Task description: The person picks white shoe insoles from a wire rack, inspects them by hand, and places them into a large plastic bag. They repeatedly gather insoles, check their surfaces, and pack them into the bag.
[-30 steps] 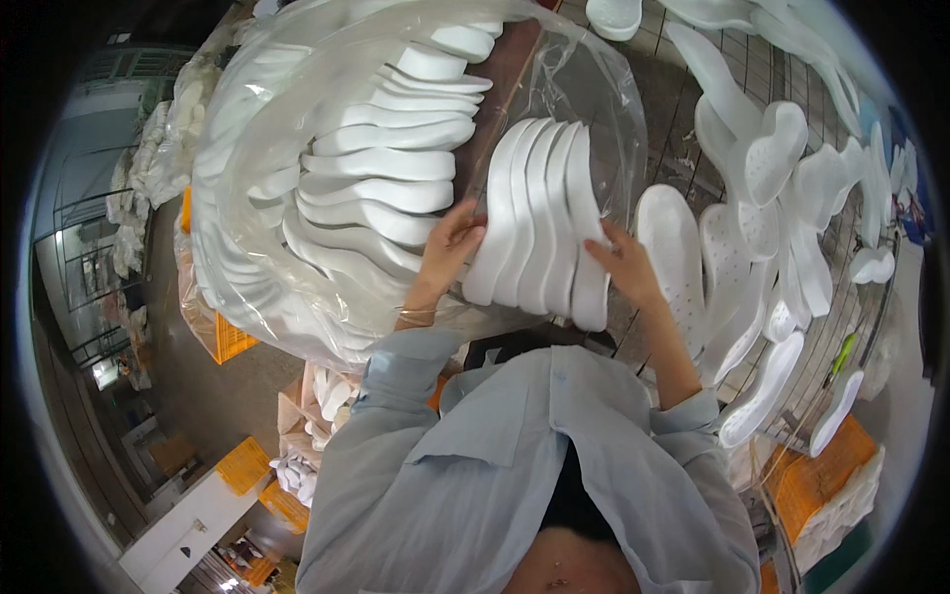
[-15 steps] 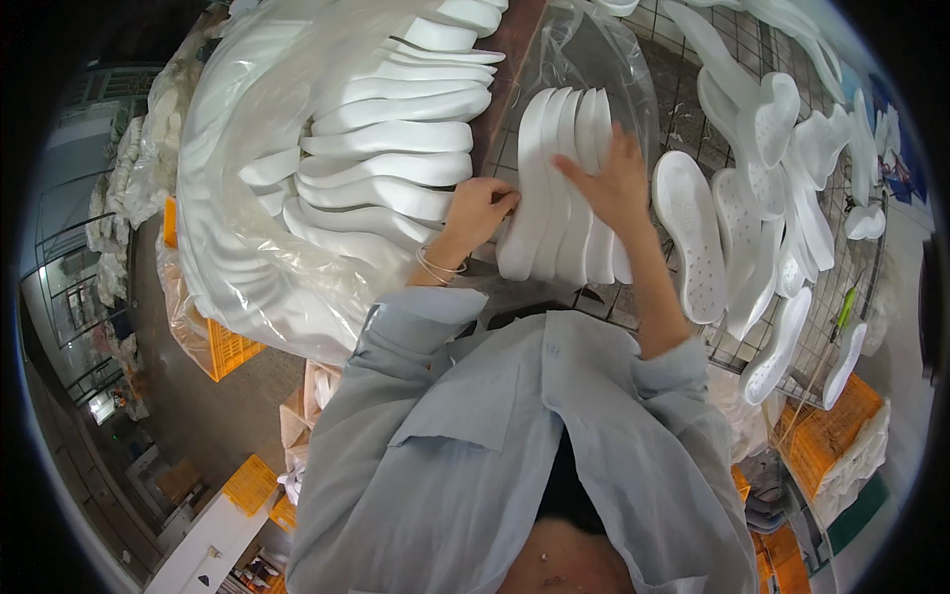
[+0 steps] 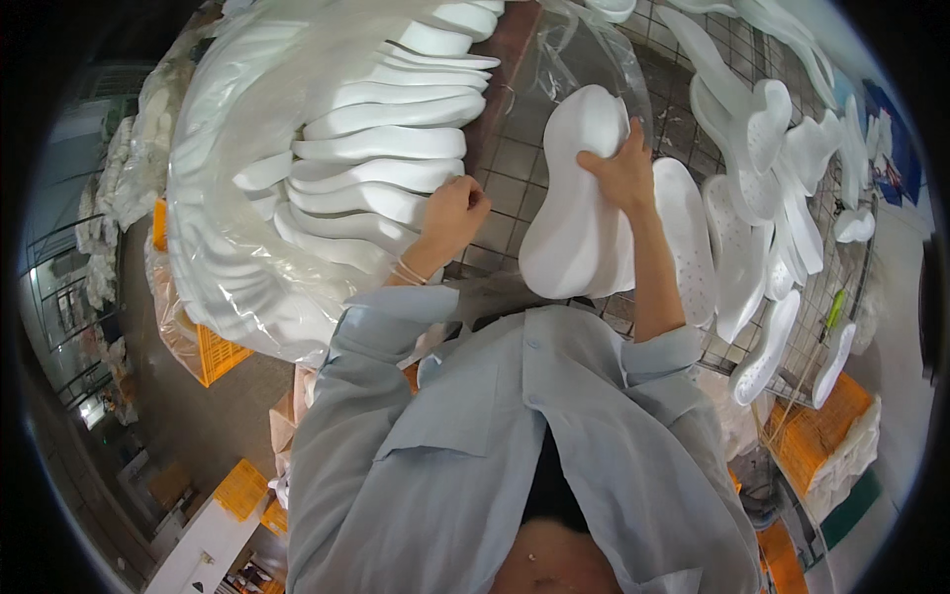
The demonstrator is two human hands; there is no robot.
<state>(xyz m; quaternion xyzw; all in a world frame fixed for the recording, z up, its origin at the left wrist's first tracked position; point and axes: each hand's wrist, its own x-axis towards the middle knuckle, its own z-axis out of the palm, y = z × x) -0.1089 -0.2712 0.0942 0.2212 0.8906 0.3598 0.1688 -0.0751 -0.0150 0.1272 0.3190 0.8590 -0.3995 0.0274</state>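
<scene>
A: Right hand (image 3: 621, 173) on the work now, thumb laid across the broad face, fingers around the far edge. It's gripping those smooth white foam-like soles (image 3: 574, 203), curved in at the waist.

B: How many in that grip?

A: One shows its whole face, and another peeks out behind it, lower right. Past that, I can't tell.

B: Where are they exactly?

A: Right in front of the person's loose grey-blue shirt (image 3: 460, 406), tilted a little, with pale square tiles (image 3: 507, 188) showing to their left. Just to their right lie white soles dotted with small holes (image 3: 683, 243), more of them heaped beyond on a dark wire-mesh rack (image 3: 717, 348).

B: And the left hand (image 3: 453, 213)?

A: Well apart from the right, fingers curled inward, thin pale bracelet (image 3: 408, 273) at the wrist. It's up against the ends of the wavy white soles packed in rows (image 3: 381, 173), inside a big clear plastic bag (image 3: 237, 247). Whether it's pinching one, I can't tell from here.

B: Anything down low?

A: An orange slatted plastic crate (image 3: 816, 426) at the lower right, below the rack.
</scene>
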